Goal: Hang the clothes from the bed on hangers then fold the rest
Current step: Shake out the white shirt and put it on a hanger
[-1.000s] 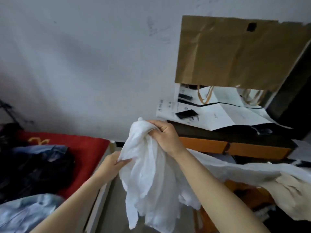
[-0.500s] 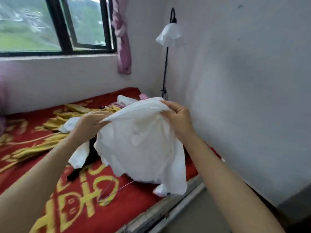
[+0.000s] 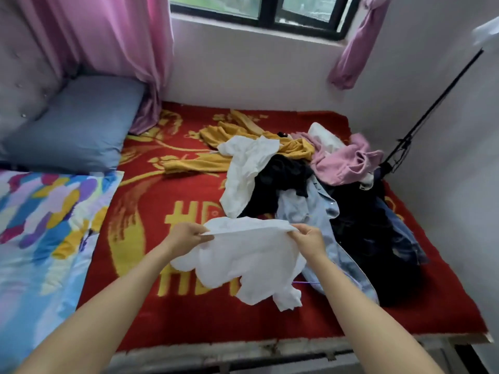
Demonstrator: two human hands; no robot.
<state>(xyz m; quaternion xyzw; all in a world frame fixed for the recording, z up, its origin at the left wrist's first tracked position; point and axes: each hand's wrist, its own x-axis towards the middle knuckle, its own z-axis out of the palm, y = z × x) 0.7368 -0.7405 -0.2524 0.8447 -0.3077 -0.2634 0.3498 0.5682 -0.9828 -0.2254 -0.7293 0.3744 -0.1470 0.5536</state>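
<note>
I hold a white garment point(image 3: 248, 263) stretched between both hands above the red and gold blanket point(image 3: 151, 211) of the bed. My left hand point(image 3: 189, 234) pinches its upper edge on the left, my right hand point(image 3: 307, 238) pinches it on the right, and the cloth hangs down below them. Behind it lies a heap of clothes: another white garment point(image 3: 243, 171), a mustard yellow top point(image 3: 229, 147), a black piece point(image 3: 280, 179), a light blue shirt point(image 3: 310, 206), a pink sweater point(image 3: 345, 160) and dark jeans point(image 3: 378, 238).
A grey-blue pillow point(image 3: 73, 122) and a colourful quilt point(image 3: 40, 225) lie at the left. Pink curtains point(image 3: 108, 44) hang beside the window point(image 3: 270, 12). A black lamp pole point(image 3: 432, 109) leans in the right corner. The bed's metal edge point(image 3: 243, 354) runs along the front.
My view has swung left from the desk and wall to the bed. Both hands carried the white garment over the blanket and now hold it stretched wider by its top edge.
</note>
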